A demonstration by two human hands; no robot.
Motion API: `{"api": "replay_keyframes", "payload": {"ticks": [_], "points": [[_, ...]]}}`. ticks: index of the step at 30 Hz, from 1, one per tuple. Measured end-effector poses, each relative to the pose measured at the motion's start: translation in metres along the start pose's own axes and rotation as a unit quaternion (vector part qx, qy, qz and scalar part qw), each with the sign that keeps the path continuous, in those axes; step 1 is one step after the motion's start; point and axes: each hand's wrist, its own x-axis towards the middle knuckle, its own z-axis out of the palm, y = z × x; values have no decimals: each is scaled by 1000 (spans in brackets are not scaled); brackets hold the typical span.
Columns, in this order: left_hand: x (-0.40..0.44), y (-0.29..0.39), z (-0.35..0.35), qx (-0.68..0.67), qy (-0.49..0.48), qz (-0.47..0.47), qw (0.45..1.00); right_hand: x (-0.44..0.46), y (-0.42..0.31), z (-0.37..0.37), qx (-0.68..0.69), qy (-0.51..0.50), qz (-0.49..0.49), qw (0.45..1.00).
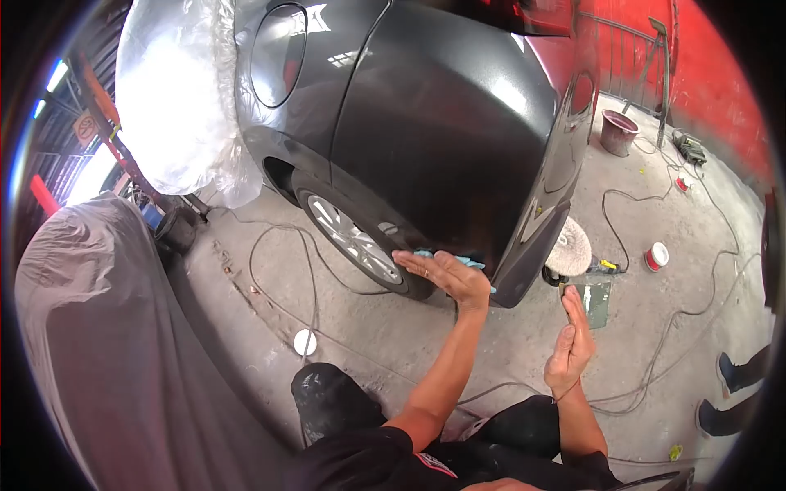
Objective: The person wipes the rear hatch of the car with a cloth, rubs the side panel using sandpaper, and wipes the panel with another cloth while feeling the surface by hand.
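A dark grey car fills the upper middle, showing its rear corner and a wheel. My left hand presses a light blue cloth against the lower bumper, just right of the tyre; much of the cloth is hidden under the palm. My right hand is held in the air to the right of the bumper, its fingers stretched out and nothing visible in it. Beyond its fingertips stands a round, off-white polishing pad, by the bumper's edge. A dark green flat sheet lies on the floor behind the fingers.
Cords snake across the concrete floor. A red-and-white tin and a maroon bucket stand at right. Another person's feet show at the right edge. A grey-covered shape is at left; clear plastic drapes the car.
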Motion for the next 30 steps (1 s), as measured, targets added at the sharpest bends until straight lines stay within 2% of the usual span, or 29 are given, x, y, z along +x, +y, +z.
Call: {"api": "replay_keyframes", "payload": {"ticks": [2,3,4,6,8,11,13,14,16,21,26,28,30], "points": [[-4,-3,-1,-92,17,-162,982,-2,1,0,-9,10,3,1000],[1,1,-3,-102,21,-206,973,-1,2,-1,-19,19,10,1000],[15,1,-1,-107,30,-199,974,-1,3,-2,-12,20,-1,1000],[57,-6,-5,-47,9,-103,994,-3,7,-7,-15,50,12,999],[133,-23,-13,12,-33,41,999,-6,11,-15,-9,62,14,998],[198,17,-14,-15,-33,31,999,-6,18,-16,6,87,24,996],[209,36,-10,69,-48,119,989,-2,24,-14,18,100,22,995],[213,48,-7,71,-45,121,989,-1,26,-11,28,91,22,995],[219,87,3,73,-72,210,972,2,33,-8,42,76,19,996],[242,156,38,94,-86,298,946,5,38,3,56,96,18,994],[236,171,45,112,-79,328,935,8,33,6,59,86,14,994],[215,173,40,103,-132,377,911,9,34,11,67,88,15,994],[177,161,30,42,-140,394,907,6,33,13,78,116,25,990]]}}
